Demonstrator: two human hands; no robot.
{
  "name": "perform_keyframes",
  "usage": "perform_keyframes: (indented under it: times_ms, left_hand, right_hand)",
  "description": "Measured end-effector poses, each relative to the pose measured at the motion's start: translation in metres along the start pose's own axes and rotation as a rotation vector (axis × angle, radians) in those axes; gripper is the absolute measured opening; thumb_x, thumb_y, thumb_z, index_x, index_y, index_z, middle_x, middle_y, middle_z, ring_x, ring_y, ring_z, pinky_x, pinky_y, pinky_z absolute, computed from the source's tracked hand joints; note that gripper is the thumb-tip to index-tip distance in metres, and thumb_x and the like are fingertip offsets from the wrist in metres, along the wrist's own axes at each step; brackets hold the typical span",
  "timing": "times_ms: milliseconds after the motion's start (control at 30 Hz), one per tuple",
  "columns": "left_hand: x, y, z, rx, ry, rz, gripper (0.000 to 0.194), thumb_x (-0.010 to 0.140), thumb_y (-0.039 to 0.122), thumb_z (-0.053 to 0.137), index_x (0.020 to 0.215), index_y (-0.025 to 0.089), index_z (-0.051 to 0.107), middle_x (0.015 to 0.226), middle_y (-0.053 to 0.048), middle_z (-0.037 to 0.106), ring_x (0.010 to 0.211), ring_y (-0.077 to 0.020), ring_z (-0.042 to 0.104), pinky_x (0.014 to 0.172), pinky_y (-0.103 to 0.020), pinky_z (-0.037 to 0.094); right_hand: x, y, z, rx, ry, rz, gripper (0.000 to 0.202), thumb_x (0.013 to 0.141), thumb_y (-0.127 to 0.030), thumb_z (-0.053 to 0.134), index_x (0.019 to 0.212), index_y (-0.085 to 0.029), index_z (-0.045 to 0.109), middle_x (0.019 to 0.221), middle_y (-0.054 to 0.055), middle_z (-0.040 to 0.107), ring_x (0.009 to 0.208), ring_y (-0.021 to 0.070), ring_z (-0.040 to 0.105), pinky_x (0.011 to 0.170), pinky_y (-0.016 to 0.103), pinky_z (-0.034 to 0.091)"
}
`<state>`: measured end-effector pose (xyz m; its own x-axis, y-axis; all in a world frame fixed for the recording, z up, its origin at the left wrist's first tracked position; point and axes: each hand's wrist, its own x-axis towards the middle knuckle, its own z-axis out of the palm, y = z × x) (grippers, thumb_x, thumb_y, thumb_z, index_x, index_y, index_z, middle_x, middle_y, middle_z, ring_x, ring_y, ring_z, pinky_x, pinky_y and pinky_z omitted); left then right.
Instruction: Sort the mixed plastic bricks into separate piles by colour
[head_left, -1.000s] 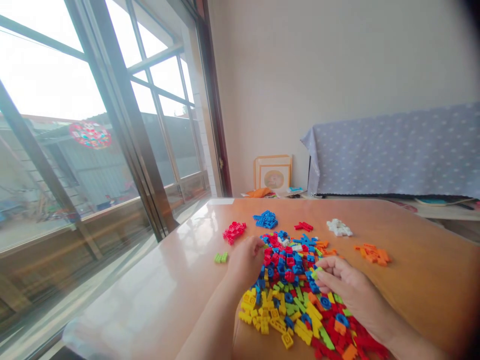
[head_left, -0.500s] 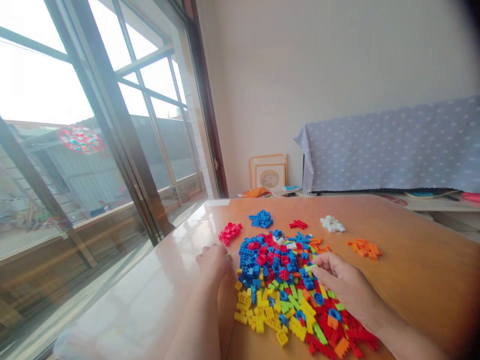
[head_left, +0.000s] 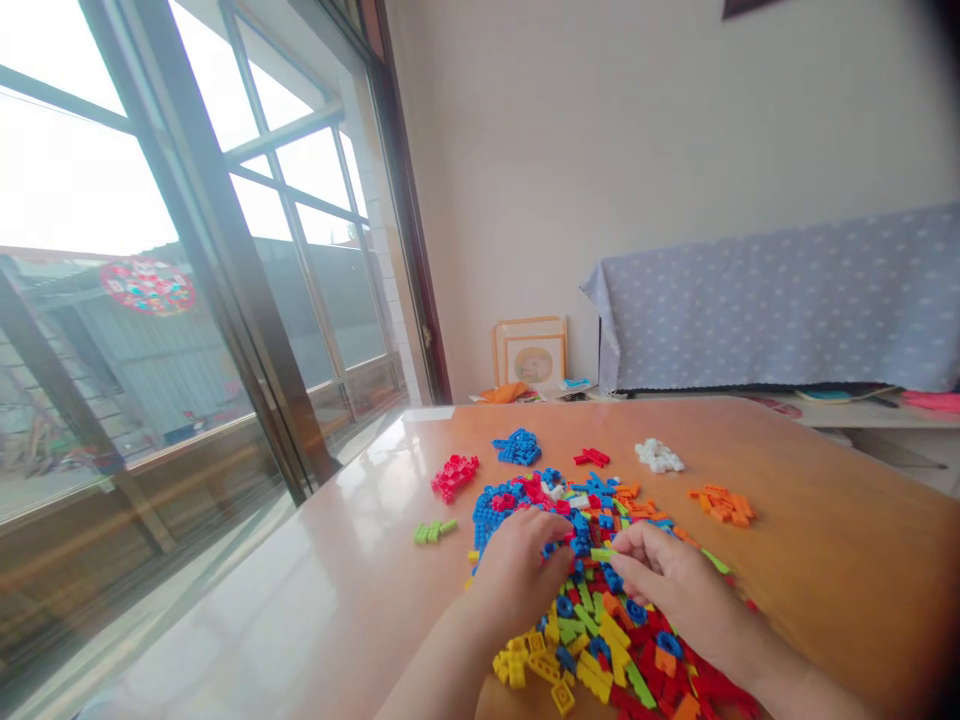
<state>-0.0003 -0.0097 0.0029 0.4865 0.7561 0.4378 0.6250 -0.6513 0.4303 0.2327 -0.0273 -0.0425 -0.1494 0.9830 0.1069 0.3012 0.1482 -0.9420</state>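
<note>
A mixed pile of toy building bricks (head_left: 592, 670) in blue, red, yellow, lime green and orange lies on the table before me. My right hand (head_left: 667, 570) pinches a lime green brick (head_left: 602, 554) between thumb and fingertips above the right part of the pile. Over the pile's left part, my left hand (head_left: 525, 555) reaches toward that brick, its thumb and curved fingers apart and nothing visible between them. To the left of the pile lies a small group of lime green bricks (head_left: 433, 532). My left hand and forearm cover some blue and yellow bricks.
Small single-colour groups ring the pile's far side: pink-red bricks (head_left: 454, 477), blue bricks (head_left: 517, 447), red bricks (head_left: 592, 457), white bricks (head_left: 659, 456) and orange bricks (head_left: 722, 505). The wooden table (head_left: 817, 520) runs back toward a wall; a glass window stands left.
My left hand has moved right, from beside the pile to above it, uncovering the lime green group. My right hand still pinches the lime green brick, slightly lower and further left.
</note>
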Motion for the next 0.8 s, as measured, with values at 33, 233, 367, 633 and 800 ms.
perform_keyframes:
  times_ms: [33, 233, 367, 633, 800]
  left_hand:
    - [-0.001, 0.008, 0.005, -0.025, -0.031, 0.033, 0.016, 0.091, 0.023, 0.061, 0.106, 0.024, 0.067, 0.100, -0.003, 0.073, 0.095, -0.0201, 0.065, 0.081, -0.028, 0.049]
    - [-0.002, 0.018, 0.020, -0.063, -0.085, 0.019, 0.017, 0.088, 0.017, 0.063, 0.102, 0.023, 0.068, 0.095, -0.002, 0.073, 0.088, -0.0171, 0.065, 0.076, -0.025, 0.047]
    - [0.001, 0.014, 0.022, -0.071, -0.083, -0.032, 0.012, 0.087, 0.019, 0.064, 0.099, 0.022, 0.068, 0.092, -0.001, 0.072, 0.086, -0.0168, 0.065, 0.073, -0.024, 0.046]
    - [0.003, 0.000, 0.013, 0.004, -0.013, -0.040, 0.011, 0.091, 0.021, 0.061, 0.098, 0.024, 0.069, 0.094, -0.002, 0.073, 0.091, -0.0189, 0.065, 0.078, -0.026, 0.047]
    - [0.002, -0.031, -0.012, 0.094, 0.144, -0.191, 0.018, 0.096, 0.024, 0.055, 0.103, 0.023, 0.072, 0.097, -0.005, 0.072, 0.094, -0.0194, 0.066, 0.081, -0.027, 0.048]
  right_hand:
    - [0.001, 0.004, 0.001, -0.021, -0.008, -0.012, 0.023, 0.092, -0.046, 0.057, 0.091, -0.024, 0.062, 0.075, -0.003, 0.058, 0.072, 0.0162, 0.057, 0.065, 0.026, 0.047]
    - [0.004, 0.009, 0.003, -0.009, -0.062, -0.036, 0.020, 0.095, -0.042, 0.056, 0.092, -0.023, 0.061, 0.074, -0.004, 0.055, 0.070, 0.0146, 0.053, 0.064, 0.026, 0.044]
    - [0.000, -0.002, 0.006, 0.053, -0.094, -0.029, 0.018, 0.095, -0.040, 0.057, 0.091, -0.022, 0.059, 0.073, -0.004, 0.055, 0.068, 0.0142, 0.053, 0.063, 0.027, 0.045]
    - [-0.001, -0.004, 0.001, -0.064, -0.026, -0.056, 0.021, 0.095, -0.043, 0.057, 0.098, -0.023, 0.063, 0.079, -0.003, 0.059, 0.075, 0.0153, 0.057, 0.068, 0.026, 0.047]
    - [0.000, -0.002, -0.006, -0.220, 0.035, -0.079, 0.025, 0.095, -0.046, 0.055, 0.091, -0.024, 0.065, 0.079, -0.001, 0.064, 0.077, 0.0171, 0.059, 0.071, 0.027, 0.047]
